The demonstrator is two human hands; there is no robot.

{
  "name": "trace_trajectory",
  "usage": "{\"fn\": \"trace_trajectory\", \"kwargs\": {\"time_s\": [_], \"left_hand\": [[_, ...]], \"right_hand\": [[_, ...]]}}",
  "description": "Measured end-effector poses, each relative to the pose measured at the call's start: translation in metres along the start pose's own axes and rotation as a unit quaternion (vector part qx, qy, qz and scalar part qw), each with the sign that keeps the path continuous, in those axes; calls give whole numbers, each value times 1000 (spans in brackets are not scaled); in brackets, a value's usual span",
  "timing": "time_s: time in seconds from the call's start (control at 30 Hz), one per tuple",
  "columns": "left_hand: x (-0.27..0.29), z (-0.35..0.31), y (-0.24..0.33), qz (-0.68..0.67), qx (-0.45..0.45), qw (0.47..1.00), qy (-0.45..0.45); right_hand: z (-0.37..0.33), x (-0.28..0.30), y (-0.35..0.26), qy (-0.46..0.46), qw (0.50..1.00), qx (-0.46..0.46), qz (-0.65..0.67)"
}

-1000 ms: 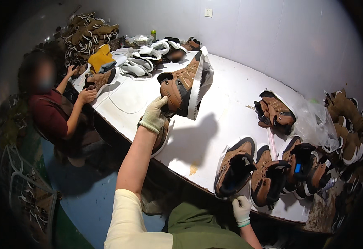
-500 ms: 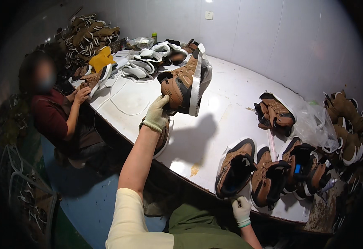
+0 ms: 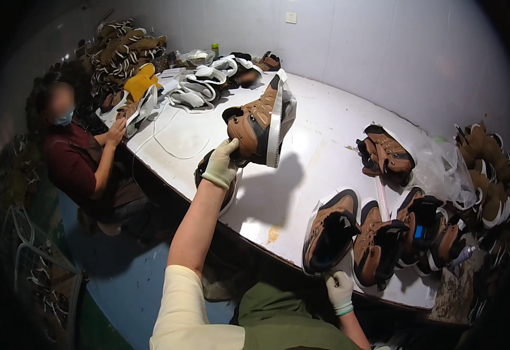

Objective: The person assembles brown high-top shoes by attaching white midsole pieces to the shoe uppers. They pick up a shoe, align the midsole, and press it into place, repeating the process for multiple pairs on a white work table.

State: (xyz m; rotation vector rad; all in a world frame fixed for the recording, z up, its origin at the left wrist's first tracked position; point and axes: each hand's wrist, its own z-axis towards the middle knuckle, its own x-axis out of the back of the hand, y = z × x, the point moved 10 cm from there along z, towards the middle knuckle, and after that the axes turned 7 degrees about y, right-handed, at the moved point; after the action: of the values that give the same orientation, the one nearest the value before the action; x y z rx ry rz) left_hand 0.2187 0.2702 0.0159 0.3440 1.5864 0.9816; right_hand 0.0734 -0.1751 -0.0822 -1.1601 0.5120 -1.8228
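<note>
My left hand, in a pale glove, grips a brown hiking boot by its heel end and holds it up over the table. The boot is tilted on end, its white sole facing right. Behind that hand another brown boot stands partly hidden at the table's edge. My right hand, gloved too, is low by the near edge, just below the heel of a boot with a dark lining. Its fingers are curled closed; what they may hold is hidden.
More brown boots stand in a row at the right, with one boot lying behind them beside a clear plastic bag. White shoe pieces and a cable cover the far left. A co-worker sits at left, handling a shoe.
The boot in my left hand has dipped slightly. My right hand has shifted a little upward, with its fingers more closed. The co-worker's head and hands have moved slightly.
</note>
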Motion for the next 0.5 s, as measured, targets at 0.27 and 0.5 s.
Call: {"fn": "trace_trajectory", "kwargs": {"time_s": [0.27,0.5], "left_hand": [[8,-11,-10,79,-1,997,-25],[6,-30,-17,80,-26,996,-24]], "right_hand": [[1,1,-4,6,1000,20,-8],[0,1,-4,9,1000,19,-9]]}}
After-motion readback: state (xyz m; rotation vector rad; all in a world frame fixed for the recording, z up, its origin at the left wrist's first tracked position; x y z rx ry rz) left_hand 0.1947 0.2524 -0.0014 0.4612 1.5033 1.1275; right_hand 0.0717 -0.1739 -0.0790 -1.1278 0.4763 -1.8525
